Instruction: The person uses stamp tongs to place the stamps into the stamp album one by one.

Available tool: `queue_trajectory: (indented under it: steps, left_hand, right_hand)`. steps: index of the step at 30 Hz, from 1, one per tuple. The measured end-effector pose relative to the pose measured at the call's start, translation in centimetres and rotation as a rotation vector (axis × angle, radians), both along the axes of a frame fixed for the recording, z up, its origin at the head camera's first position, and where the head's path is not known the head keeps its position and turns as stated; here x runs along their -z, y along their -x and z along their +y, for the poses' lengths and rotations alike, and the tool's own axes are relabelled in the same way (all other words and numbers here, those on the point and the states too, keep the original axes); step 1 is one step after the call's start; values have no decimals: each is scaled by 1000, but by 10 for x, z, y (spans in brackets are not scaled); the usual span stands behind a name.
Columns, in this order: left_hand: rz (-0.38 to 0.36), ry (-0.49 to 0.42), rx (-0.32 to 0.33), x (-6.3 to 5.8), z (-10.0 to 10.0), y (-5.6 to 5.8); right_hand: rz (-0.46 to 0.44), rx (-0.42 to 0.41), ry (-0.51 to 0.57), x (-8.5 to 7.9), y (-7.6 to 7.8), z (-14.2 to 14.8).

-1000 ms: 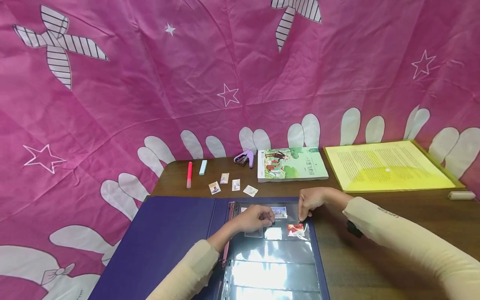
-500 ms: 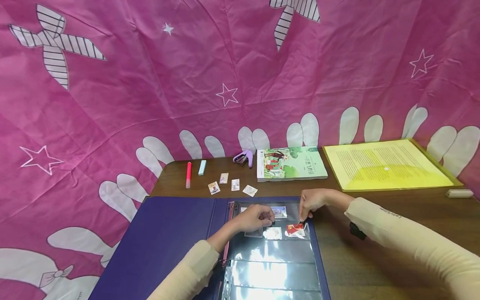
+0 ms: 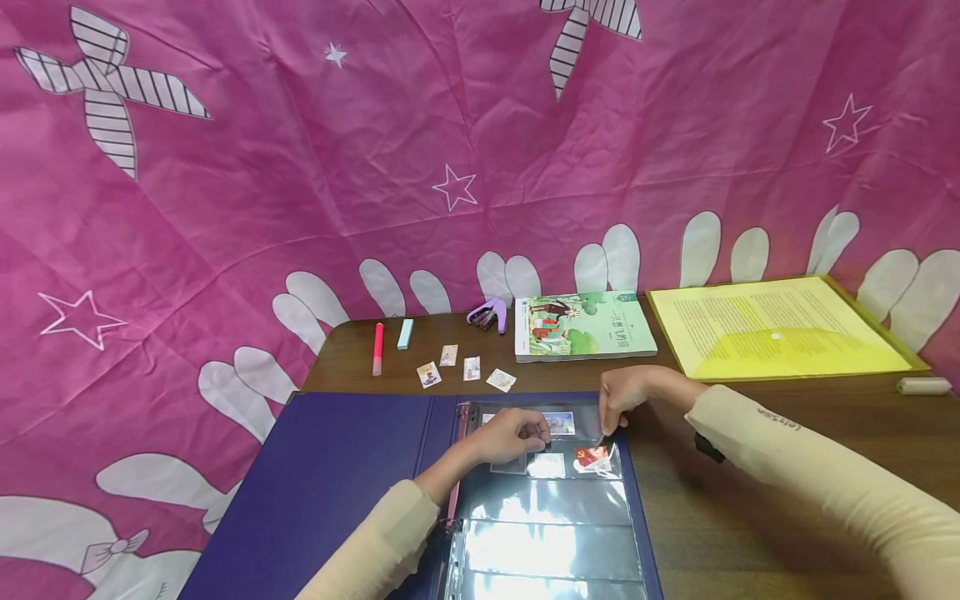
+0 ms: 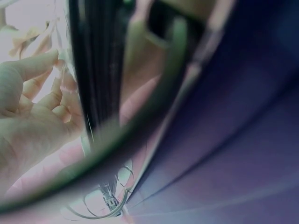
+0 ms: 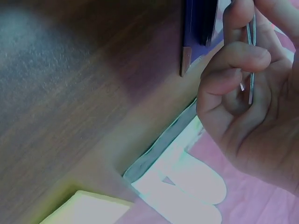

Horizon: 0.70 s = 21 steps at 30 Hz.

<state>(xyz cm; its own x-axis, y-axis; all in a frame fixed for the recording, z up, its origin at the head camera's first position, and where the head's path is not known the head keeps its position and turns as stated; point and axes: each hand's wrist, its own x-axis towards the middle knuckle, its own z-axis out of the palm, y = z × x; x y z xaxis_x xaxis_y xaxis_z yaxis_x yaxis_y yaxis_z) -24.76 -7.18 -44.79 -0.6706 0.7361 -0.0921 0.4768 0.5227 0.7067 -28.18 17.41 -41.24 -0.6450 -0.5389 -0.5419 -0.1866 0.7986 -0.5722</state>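
A blue stamp album (image 3: 337, 467) lies spread on the table, its black page with clear pocket strips (image 3: 547, 504) at the right. Near the page's top, my left hand (image 3: 510, 435) pinches the edge of a clear strip between thumb and finger. My right hand (image 3: 622, 396) holds metal tweezers (image 5: 251, 86), points downward over the page's upper right. Right at their tips is a red stamp (image 3: 591, 456) in the second row, glare whitening its lower part. Other stamps sit left of it, including a pale stamp (image 3: 546, 465); a blue stamp (image 3: 559, 423) is above, partly behind my left fingers.
Several loose stamps (image 3: 471, 369) lie behind the album. Farther back are a red pen (image 3: 378, 348), a light blue bar (image 3: 405, 333), a purple stapler (image 3: 491, 315), a green book (image 3: 592, 327) and a yellow folder (image 3: 780, 329). A pink cloth (image 3: 375, 150) hangs behind.
My right hand has risen slightly away from the page with the tweezers. The red stamp appears a little more tilted, with more glare below it. My left hand stays in place.
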Motion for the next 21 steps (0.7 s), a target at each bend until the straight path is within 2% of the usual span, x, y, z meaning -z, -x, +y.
queue_trajectory:
  steps: [5, 10, 17, 21]
  left_hand:
    - [-5, -2, -9, 0, 1, -1]
    - [-4, 20, -39, 0, 3, -3]
    - [157, 79, -46, 0, 4, -3]
    - [168, 97, -42, 0, 0, -1]
  right_hand:
    - [1, -26, 0, -5, 3, 5]
    - [17, 7, 21, -8, 4, 11]
    - [50, 39, 73, -5, 4, 19]
    - [87, 55, 122, -3, 4, 20]
